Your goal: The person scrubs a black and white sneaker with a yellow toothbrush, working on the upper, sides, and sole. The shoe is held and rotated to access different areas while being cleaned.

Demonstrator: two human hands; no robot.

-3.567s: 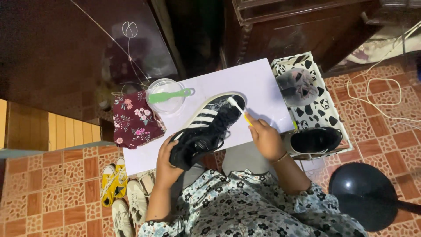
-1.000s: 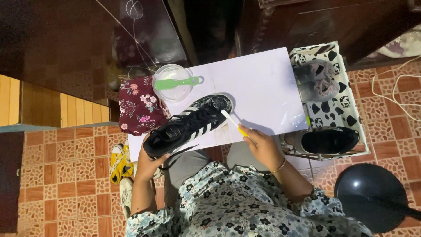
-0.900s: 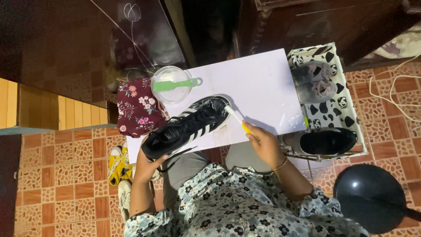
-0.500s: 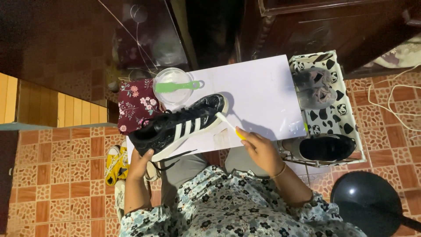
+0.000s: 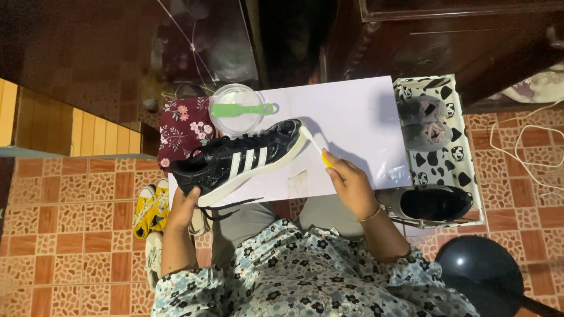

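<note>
Sneaker (image 5: 241,161) raised higher, left hand (image 5: 183,208) gripping heel; right hand (image 5: 351,185) clasps toothbrush (image 5: 314,147) (at toe).

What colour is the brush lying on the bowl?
Bright green. The brush lies across the clear bowl; the head view shows it best.

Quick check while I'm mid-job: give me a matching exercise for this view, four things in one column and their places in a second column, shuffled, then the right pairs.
Things:
1. black sneaker with white stripes
2. green brush
3. toothbrush
4. second black shoe

Places:
A. lying across the clear round bowl
B. in the right hand, its head at the sneaker's toe
C. in the panda-print box, nearest the person
D. held at the heel by the left hand, over the white board

Pairs: 1-D, 2-A, 3-B, 4-C
</note>
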